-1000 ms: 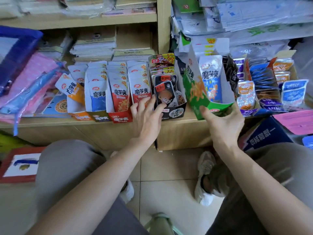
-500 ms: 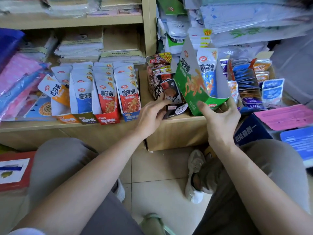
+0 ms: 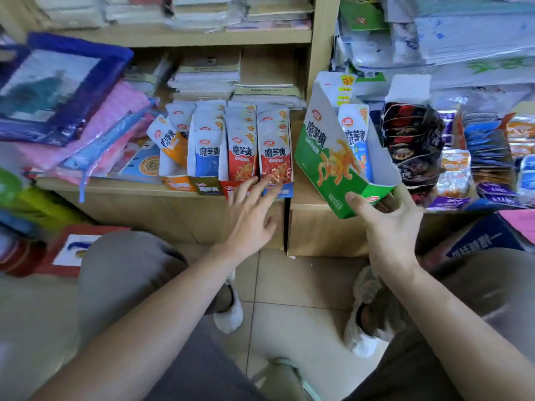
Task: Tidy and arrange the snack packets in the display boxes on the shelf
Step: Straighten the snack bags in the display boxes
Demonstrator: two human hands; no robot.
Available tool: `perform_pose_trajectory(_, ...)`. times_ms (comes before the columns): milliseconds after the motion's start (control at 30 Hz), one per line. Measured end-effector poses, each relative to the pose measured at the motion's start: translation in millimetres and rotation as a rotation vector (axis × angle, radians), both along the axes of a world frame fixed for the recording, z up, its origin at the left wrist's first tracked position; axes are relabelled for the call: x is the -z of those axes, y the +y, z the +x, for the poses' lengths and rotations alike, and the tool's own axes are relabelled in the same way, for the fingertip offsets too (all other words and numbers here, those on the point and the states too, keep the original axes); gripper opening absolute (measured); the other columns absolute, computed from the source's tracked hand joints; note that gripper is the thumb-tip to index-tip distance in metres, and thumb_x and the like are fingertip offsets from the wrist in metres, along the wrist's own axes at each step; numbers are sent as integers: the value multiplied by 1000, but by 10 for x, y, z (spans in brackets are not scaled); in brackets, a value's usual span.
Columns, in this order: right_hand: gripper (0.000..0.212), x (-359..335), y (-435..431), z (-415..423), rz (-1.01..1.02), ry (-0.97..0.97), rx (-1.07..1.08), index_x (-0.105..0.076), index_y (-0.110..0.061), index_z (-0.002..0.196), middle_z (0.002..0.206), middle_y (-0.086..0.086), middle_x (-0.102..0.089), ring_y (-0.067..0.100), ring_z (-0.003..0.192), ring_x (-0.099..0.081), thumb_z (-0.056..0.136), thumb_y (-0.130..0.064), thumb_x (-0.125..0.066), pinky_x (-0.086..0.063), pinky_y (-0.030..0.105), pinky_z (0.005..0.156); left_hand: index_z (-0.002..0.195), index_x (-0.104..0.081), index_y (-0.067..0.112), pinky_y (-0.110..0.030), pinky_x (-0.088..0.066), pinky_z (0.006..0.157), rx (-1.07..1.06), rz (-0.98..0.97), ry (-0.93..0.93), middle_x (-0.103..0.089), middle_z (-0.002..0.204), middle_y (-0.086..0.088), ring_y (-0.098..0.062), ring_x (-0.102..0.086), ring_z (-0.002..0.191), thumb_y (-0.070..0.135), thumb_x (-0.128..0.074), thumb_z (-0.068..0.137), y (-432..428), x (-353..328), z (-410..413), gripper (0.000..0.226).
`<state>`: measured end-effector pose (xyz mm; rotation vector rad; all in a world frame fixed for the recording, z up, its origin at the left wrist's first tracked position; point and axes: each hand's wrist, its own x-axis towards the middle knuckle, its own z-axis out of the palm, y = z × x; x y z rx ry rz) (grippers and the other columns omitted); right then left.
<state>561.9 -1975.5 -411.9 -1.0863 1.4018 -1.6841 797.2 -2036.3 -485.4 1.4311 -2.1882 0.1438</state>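
Obs., head view. Person crouched in front of a low wooden shelf (image 3: 130, 190).

Right hand (image 3: 388, 227): grips a green display box (image 3: 324, 169) at its low front corner. Thumb lies flat on the green front face; the other fingers (image 3: 403, 198) curl round the right-hand wall. Box is tilted, top leaning left, its bottom corner hanging out past the shelf edge. One blue-and-white packet (image 3: 353, 137) stands inside it, against the back wall.

Left hand (image 3: 252, 215): fingers straight and spread, holding nothing. Fingertips (image 3: 246, 192) lie over the fronts of the red box (image 3: 228, 185) and the blue box (image 3: 285, 192) at the right end of a row of four display boxes. Motion blur here; cannot tell whether they touch the card or hover just off it.

Position of the green box: in the gap between the blue box and a stack of black packets (image 3: 411, 146), apart from the left fingertips. Red packets (image 3: 273, 156) stand upright in the blue box, just above those fingertips.

Behind the row: stacked booklets (image 3: 208, 79). To the left: pink folders (image 3: 115, 117).
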Motion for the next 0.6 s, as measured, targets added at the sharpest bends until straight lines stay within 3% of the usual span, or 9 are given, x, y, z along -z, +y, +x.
perform_pose_trajectory(100, 44, 121, 92, 117, 28, 12, 33, -68, -14, 113, 102, 0, -76, 15, 93, -71, 74, -8, -86, -57, 29, 80, 157, -27, 30, -59, -14, 118, -32, 180, -234, -12, 169, 3, -34, -11, 152, 34, -78, 74, 57, 52, 80, 98)
perform_pose_trajectory(167, 44, 189, 147, 150, 47, 22, 69, -69, -13, 113, 100, 0, -76, 12, 90, -71, 74, -9, -86, -57, 28, 79, 159, -17, 31, -63, -11, 118, -21, 191, -316, -3, 170, 4, -34, -4, 153, 36, -74, 79, 40, 51, 71, 99)
perform_pose_trajectory(300, 44, 284, 182, 145, 99, 105, 98, -68, -14, 113, 97, -5, -76, 7, 86, -70, 73, -11, -87, -56, 24, 75, 159, -19, 29, -59, -9, 116, -64, 184, -336, -12, 168, 4, -32, -10, 153, 38, -71, 83, 16, 1, -23, 92)
perform_pose_trajectory(467, 42, 405, 175, 261, 127, 128, 125, -68, -11, 108, 90, -7, -74, -1, 74, -66, 71, -11, -88, -52, 19, 69, 152, -36, 29, -55, -20, 111, -84, 99, -324, -37, 157, 2, -29, -26, 145, 38, -73, 79, -6, -24, 52, 82)
perform_pose_trajectory(600, 42, 514, 47, 423, 128, 93, 143, -67, -17, 103, 87, -5, -75, 9, 77, -70, 68, -16, -90, -57, 31, 72, 147, -45, 25, -51, -26, 111, -70, 35, -281, -45, 152, 1, -26, -33, 142, 34, -72, 79, 6, -14, 112, 74)
